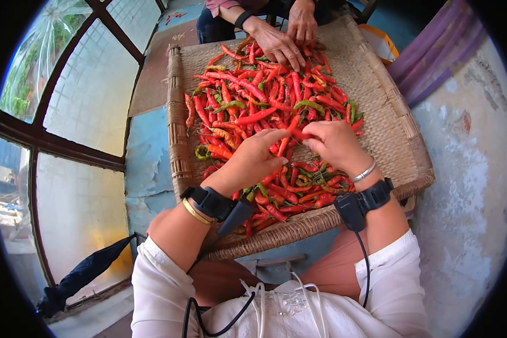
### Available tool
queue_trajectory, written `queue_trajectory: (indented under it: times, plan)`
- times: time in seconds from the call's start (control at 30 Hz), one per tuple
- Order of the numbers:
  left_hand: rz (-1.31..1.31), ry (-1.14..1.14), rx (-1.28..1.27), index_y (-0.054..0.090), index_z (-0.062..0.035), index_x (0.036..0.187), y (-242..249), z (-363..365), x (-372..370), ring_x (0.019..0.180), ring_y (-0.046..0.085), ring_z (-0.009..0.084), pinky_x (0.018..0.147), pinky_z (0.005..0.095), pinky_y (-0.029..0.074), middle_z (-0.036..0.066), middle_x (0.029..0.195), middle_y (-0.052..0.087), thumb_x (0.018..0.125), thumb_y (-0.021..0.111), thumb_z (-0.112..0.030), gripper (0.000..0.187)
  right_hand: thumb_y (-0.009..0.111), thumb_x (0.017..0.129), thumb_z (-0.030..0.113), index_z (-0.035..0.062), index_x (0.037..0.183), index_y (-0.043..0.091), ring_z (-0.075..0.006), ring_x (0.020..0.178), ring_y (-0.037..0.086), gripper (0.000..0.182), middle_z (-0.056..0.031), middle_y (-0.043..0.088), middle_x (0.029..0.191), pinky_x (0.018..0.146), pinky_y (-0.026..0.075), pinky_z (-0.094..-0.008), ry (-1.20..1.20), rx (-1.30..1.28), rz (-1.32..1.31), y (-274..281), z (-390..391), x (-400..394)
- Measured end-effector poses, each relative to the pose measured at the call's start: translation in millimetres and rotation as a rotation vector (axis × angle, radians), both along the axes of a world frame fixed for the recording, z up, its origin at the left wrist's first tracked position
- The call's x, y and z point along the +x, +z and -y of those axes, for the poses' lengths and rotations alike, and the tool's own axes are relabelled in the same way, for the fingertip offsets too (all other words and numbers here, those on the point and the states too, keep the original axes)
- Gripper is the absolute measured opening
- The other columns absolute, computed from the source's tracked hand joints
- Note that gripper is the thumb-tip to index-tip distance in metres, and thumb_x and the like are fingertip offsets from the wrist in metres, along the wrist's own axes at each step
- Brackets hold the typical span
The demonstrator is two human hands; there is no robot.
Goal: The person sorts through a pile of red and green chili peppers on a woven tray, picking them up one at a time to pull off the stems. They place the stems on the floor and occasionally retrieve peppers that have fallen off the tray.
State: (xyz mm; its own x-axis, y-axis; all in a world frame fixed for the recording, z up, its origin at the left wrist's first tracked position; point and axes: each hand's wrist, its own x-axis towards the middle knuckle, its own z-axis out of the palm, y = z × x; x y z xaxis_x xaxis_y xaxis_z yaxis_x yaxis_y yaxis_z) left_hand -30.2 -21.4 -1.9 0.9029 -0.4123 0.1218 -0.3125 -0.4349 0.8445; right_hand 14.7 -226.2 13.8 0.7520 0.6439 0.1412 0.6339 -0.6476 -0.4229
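Many red chili peppers [259, 115], some orange or green, lie heaped on a woven tray [377, 90]. My left hand [253, 155] is over the near part of the heap, thumb and index finger apart. Its index fingertip is right at an orange-red chili pepper [289, 133]. Close beside it, my right hand [335, 143] has thumb and index finger pinched on a red chili pepper [302, 136], partly hidden by the fingers. The two hands nearly meet. More chili peppers [298, 186] lie below my wrists, near the tray's front rim.
Across the tray, another person's hands [281, 42] are at the far end of the heap. A paned window [84, 101] and a folded dark umbrella [87, 273] are on the left. A purple curtain [434, 50] hangs by the worn wall [462, 158] on the right.
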Motion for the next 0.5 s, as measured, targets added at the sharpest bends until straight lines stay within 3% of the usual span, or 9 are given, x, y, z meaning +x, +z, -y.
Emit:
queue_trajectory:
  times: [0.07,0.1,0.17,0.2,0.27,0.4,0.47,0.5]
  plan:
    - [0.047,0.053,-0.095,0.049,-0.0013,0.113,12,3,-4,0.082,0.059,0.0197,0.071,0.0277,0.047,0.013,0.092,0.059,0.075,0.063,-0.010,0.041,0.059,0.075,0.018,0.0055,0.081,0.058,-0.0232,0.059,0.058,0.014,-0.0086,0.060,0.066,0.053,0.045,-0.0331,-0.075,0.158,-0.103,14,-4,-5]
    - [0.046,0.054,-0.098,0.049,-0.0013,0.113,16,2,-4,0.082,0.059,0.0197,0.071,0.0277,0.047,0.013,0.092,0.059,0.075,0.063,-0.010,0.041,0.059,0.075,0.018,0.0055,0.081,0.058,-0.0232,0.059,0.058,0.014,-0.0086,0.060,0.066,0.053,0.045,-0.0331,-0.073,0.155,-0.104,18,-7,-8]
    - [-0.234,-0.064,-0.102,0.050,-0.0023,0.114,20,0,-2,0.057,0.047,0.0025,0.052,0.0188,0.042,-0.001,0.081,0.058,0.080,0.059,-0.007,0.036,0.058,0.081,0.020,0.0036,0.081,0.059,-0.0106,0.052,0.054,0.017,-0.0011,0.058,0.062,0.047,0.042,-0.0237,-0.138,0.584,-0.702,22,-14,-14]
    - [-0.235,-0.062,-0.106,0.050,-0.0023,0.114,18,0,-3,0.057,0.047,0.0025,0.052,0.0188,0.042,-0.001,0.081,0.058,0.080,0.059,-0.007,0.036,0.058,0.081,0.020,0.0036,0.081,0.059,-0.0106,0.052,0.054,0.017,-0.0011,0.058,0.062,0.047,0.042,-0.0237,-0.137,0.580,-0.703,22,-15,-14]
    - [-0.560,-0.126,-0.210,0.055,-0.0026,0.104,13,0,-4,0.054,0.046,0.0020,0.048,0.0176,0.040,-0.002,0.074,0.057,0.083,0.057,-0.014,0.023,0.055,0.084,0.022,0.0025,0.082,0.059,-0.0025,0.052,0.049,0.020,0.0032,0.055,0.062,0.046,0.039,-0.0170,-0.123,0.707,-0.837,21,-18,-14]
    - [-0.651,-0.160,-0.196,0.059,-0.0041,0.092,20,-4,-2,0.053,0.048,0.0024,0.047,0.0174,0.039,-0.003,0.066,0.056,0.086,0.054,-0.019,0.016,0.055,0.084,0.022,0.0033,0.085,0.059,-0.0035,0.052,0.049,0.019,0.0015,0.056,0.064,0.047,0.040,-0.0167,-0.145,0.736,-0.964,14,-12,-8]
    - [-0.681,-0.103,-0.133,0.058,-0.0030,0.085,29,-10,2,0.049,0.047,0.0048,0.046,0.0197,0.039,-0.001,0.063,0.056,0.085,0.053,-0.018,0.016,0.055,0.084,0.021,0.0022,0.086,0.059,-0.0031,0.053,0.050,0.020,0.0009,0.057,0.067,0.047,0.041,-0.0169,-0.225,0.620,-0.835,16,-3,-1]
    - [-0.661,-0.051,-0.180,0.058,-0.0035,0.081,33,-15,4,0.049,0.046,0.0044,0.045,0.0188,0.038,-0.002,0.063,0.056,0.086,0.052,-0.018,0.017,0.058,0.080,0.021,0.0014,0.087,0.060,-0.0102,0.056,0.055,0.020,-0.0036,0.059,0.069,0.052,0.045,-0.0228,-0.272,0.495,-0.730,16,3,4]
